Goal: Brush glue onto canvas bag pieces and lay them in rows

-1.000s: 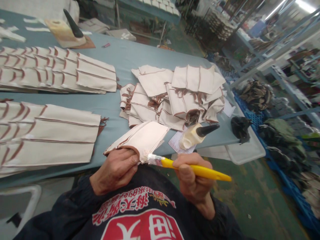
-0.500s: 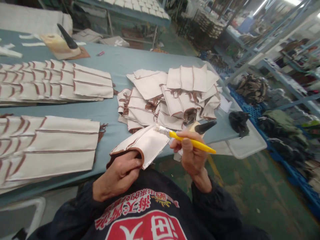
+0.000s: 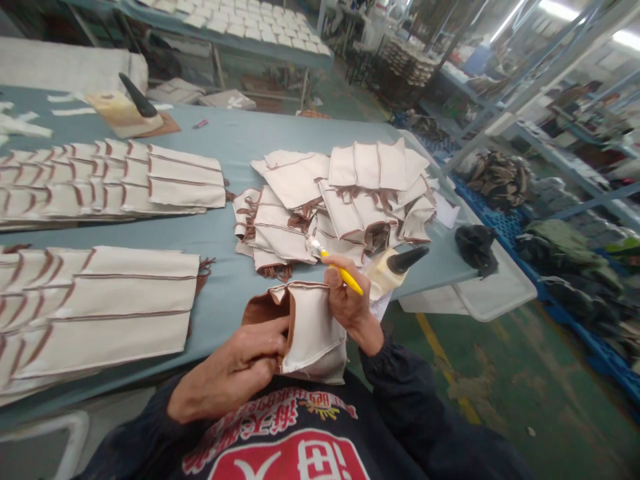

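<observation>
A cream fabric piece [image 3: 315,323] with brown edging and a brown inside stands bowed open at the table's near edge, in front of my chest. My left hand [image 3: 240,367] is closed on its left edge, fingers partly inside the opening. Between the fingers and thumb of my right hand [image 3: 350,297] is a yellow-handled paintbrush [image 3: 345,273], its whitish bristles pointing up and away. That hand also rests against the piece's upper right side. Just beyond lies a loose pile of similar cream pieces [image 3: 295,233]. A cream container with a black spout [image 3: 385,270] stands right of my right hand.
Overlapping rows of cream pieces [image 3: 185,177] lie on the left of the blue-green table [image 3: 220,257]. Another glue-stained container [image 3: 113,110] sits at the back left. A black bundle [image 3: 477,247] and a white tray [image 3: 510,287] are at the right, beside blue pallets [image 3: 565,307].
The brush has lifted off the fabric and moved up and left with my right hand. The piece has been turned more upright, its opening showing wider.
</observation>
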`<state>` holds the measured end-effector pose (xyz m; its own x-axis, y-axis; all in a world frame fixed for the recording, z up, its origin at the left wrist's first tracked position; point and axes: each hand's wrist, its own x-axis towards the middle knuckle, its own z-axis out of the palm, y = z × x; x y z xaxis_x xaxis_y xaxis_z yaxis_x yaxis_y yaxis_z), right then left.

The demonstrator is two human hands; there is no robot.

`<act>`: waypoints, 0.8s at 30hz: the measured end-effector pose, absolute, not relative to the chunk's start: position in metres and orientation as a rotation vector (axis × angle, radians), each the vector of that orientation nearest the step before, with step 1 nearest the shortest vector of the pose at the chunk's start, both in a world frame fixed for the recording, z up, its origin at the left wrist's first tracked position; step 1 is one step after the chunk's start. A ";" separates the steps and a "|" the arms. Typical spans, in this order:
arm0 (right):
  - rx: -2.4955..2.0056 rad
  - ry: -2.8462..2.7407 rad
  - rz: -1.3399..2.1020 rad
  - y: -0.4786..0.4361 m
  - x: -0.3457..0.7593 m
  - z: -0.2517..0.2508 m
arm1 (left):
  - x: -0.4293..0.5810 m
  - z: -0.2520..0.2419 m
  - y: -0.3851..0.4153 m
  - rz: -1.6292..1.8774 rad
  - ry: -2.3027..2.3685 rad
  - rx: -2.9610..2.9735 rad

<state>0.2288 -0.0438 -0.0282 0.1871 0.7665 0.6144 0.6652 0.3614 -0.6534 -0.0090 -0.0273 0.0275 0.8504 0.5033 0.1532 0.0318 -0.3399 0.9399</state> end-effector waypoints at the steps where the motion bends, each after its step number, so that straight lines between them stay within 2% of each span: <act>1: -1.346 -1.514 0.078 -0.045 0.231 -0.025 | -0.011 0.028 -0.026 0.486 0.438 1.859; 9: -1.325 -1.625 -0.148 -0.053 0.238 0.000 | -0.023 0.030 -0.003 0.316 0.895 2.164; 14: -1.270 -1.688 -0.224 -0.055 0.238 0.003 | -0.006 0.037 0.003 0.360 0.801 2.110; 20: -1.207 -1.706 -0.154 -0.055 0.238 -0.004 | 0.019 0.026 0.009 0.352 0.616 1.587; 24: -1.295 -1.401 -0.018 -0.059 0.240 0.002 | 0.019 0.025 0.008 0.338 0.639 1.496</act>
